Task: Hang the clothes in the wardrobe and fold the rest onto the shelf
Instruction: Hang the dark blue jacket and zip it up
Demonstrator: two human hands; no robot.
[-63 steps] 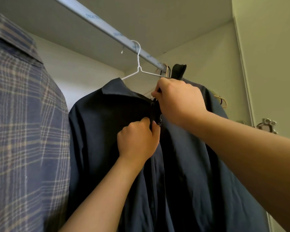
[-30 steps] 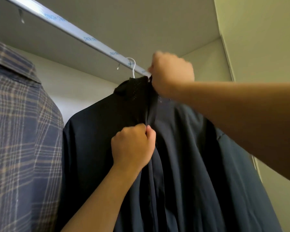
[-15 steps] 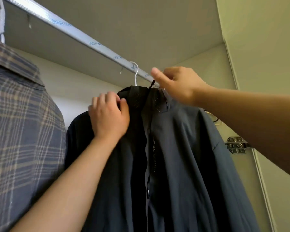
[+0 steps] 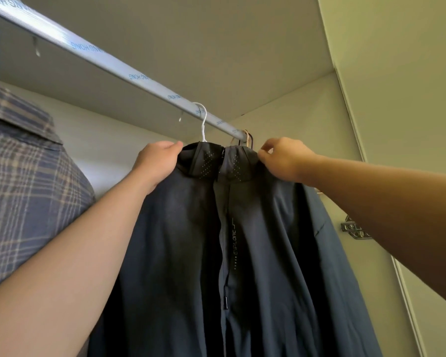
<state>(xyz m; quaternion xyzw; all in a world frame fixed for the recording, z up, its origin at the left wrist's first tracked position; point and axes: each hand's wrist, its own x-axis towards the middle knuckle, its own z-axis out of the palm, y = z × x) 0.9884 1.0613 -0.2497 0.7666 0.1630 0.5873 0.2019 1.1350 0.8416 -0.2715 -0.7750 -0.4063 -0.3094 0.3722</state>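
Hanging from the silver metal wardrobe rail (image 4: 108, 61) on a thin white wire hanger (image 4: 204, 130), the dark navy zip-front jacket (image 4: 268, 240) faces the camera, near the rail's far end; its zip line runs down the middle, with small pale lettering beside it and a black cord pull lower down. Both arms reach up to the jacket's perforated stand-up collar (image 4: 209, 163). The left hand (image 4: 156, 163) grips the fabric at the collar's left side, thumb lying along the top edge; the other fingers are hidden behind the cloth, so how far they curl cannot be told. The right hand (image 4: 285, 158) has its fingers curled in, pinching the collar's right edge between thumb and forefinger. Just behind the jacket, a tan hanger hook (image 4: 246, 135) sits on the same rail with a darker hook beside it. A blue-and-tan plaid shirt (image 4: 23, 202) hangs at the left, close beside the jacket's shoulder. A grey metal door hinge (image 4: 354, 228) shows on the pale wall to the right, partly behind the right forearm.
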